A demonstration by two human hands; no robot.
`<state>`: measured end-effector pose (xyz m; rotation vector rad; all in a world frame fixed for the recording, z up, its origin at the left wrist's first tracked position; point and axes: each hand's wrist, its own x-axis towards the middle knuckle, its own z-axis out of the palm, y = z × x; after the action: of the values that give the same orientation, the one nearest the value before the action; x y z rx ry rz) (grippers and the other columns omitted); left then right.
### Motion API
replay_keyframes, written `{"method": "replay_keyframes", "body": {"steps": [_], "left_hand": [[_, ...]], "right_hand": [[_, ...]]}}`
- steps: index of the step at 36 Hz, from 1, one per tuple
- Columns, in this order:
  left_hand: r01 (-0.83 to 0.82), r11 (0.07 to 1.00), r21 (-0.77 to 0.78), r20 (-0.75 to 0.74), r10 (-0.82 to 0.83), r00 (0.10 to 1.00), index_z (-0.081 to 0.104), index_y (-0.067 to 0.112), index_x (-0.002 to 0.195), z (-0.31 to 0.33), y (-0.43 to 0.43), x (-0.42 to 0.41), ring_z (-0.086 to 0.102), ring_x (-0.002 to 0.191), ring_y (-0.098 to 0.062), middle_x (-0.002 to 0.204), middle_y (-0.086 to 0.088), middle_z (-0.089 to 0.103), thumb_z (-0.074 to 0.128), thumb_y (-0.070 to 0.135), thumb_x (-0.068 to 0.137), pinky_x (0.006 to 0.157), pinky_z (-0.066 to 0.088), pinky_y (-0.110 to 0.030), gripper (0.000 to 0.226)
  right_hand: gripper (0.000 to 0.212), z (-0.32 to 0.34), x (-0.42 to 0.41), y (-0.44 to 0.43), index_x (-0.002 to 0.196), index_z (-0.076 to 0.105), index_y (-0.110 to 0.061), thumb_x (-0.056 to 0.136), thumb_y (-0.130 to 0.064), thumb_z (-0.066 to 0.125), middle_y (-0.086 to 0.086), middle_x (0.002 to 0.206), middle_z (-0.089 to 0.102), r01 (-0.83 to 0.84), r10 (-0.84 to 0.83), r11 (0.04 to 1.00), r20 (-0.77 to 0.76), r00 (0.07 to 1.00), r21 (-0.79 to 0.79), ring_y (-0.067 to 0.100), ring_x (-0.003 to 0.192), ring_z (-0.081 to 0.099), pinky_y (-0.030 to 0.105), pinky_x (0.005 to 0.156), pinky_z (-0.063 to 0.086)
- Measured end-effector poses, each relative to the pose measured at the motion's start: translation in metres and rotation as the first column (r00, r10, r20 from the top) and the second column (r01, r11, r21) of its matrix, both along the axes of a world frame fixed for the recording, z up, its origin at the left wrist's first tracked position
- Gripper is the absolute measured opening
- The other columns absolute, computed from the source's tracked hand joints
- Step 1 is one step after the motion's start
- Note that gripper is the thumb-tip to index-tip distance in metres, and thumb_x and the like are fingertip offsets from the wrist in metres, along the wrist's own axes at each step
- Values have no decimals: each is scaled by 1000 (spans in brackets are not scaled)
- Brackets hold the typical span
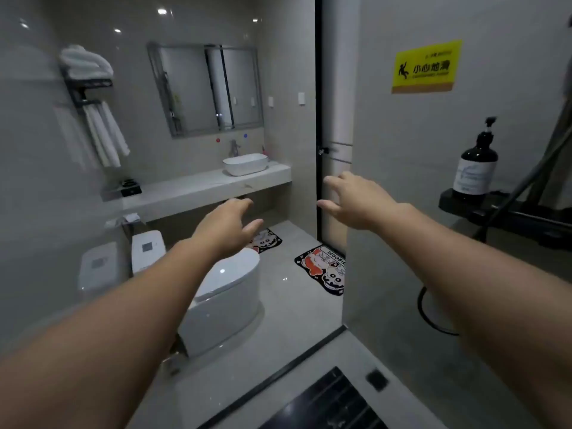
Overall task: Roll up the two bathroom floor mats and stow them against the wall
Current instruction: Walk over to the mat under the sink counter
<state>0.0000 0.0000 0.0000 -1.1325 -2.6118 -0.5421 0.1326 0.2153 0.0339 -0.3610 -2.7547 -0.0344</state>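
Observation:
Two black-edged cartoon floor mats lie flat on the grey tile floor. The nearer mat (323, 269) lies by the doorway, its right side hidden behind the partition wall. The farther mat (266, 239) lies below the vanity, partly covered by my left hand. My left hand (227, 226) is stretched forward at chest height, fingers apart, holding nothing. My right hand (356, 201) reaches forward near the partition edge, fingers spread and empty. Both hands are well above the mats.
A white toilet (223, 300) stands at lower left of the floor. Behind it are a vanity counter (198, 188) with a basin (244, 164) and a mirror. A partition wall (433, 150) at right carries a yellow sign, with a soap bottle (475, 168) on a shelf. A black floor drain (328, 400) lies in front.

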Motion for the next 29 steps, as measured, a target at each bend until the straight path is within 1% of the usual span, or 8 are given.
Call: {"method": "replay_keyframes", "body": {"steps": [2, 4, 9, 14, 17, 22, 29], "left_hand": [[-22, 1000, 5, -12, 22, 1000, 37, 17, 141, -7, 20, -15, 42, 130, -23, 145, -5, 43, 51, 46, 92, 104, 37, -40, 59], [-45, 999, -23, -1, 45, 999, 37, 19, 141, -16, 40, -29, 42, 130, -23, 145, -4, 43, 51, 46, 91, 104, 39, -40, 58], [-78, 996, -52, 24, 80, 997, 40, 18, 139, -34, 86, -54, 43, 128, -23, 143, -4, 45, 51, 43, 92, 102, 37, -38, 54], [-115, 992, -54, 71, 119, 990, 41, 15, 139, -52, 113, -70, 41, 130, -22, 144, -4, 44, 50, 43, 93, 104, 35, -36, 55], [-144, 988, -63, 91, 149, 985, 40, 15, 140, -66, 123, -79, 41, 130, -22, 144, -5, 44, 51, 40, 93, 104, 34, -35, 54], [-170, 981, -89, 131, 181, 975, 41, 14, 139, -85, 131, -100, 41, 129, -23, 143, -6, 45, 51, 39, 93, 105, 34, -37, 54], [-198, 975, -97, 147, 211, 966, 41, 17, 139, -103, 140, -143, 43, 128, -23, 143, -4, 44, 50, 40, 93, 103, 36, -36, 53]], "right_hand": [[52, -4, -16, 20, 136, 41, -16, 95, -48, 44, 16, 128, 51, -9, 9, 1000, 9, 1000, -6, 35, 113, 52, 42, 89, 43], [55, -13, -31, 41, 140, 39, -16, 95, -48, 44, 15, 131, 49, -17, 18, 1000, 32, 999, -15, 35, 115, 52, 42, 90, 43], [51, -32, -73, 95, 131, 45, -14, 94, -49, 44, 15, 127, 52, -52, 53, 999, 85, 995, -6, 36, 110, 53, 44, 88, 46], [54, -46, -106, 131, 136, 42, -14, 95, -49, 43, 15, 130, 50, -102, 105, 994, 135, 985, -30, 35, 114, 52, 44, 92, 46], [55, -57, -123, 145, 137, 41, -14, 95, -49, 44, 16, 131, 50, -128, 132, 991, 152, 980, -38, 35, 114, 52, 44, 92, 45], [55, -75, -152, 159, 138, 41, -15, 95, -50, 43, 15, 133, 49, -163, 171, 985, 184, 968, -55, 35, 115, 52, 45, 94, 45], [50, -94, -197, 170, 130, 47, -14, 95, -50, 42, 15, 125, 53, -169, 175, 984, 196, 965, -49, 35, 108, 55, 44, 90, 46]]}}
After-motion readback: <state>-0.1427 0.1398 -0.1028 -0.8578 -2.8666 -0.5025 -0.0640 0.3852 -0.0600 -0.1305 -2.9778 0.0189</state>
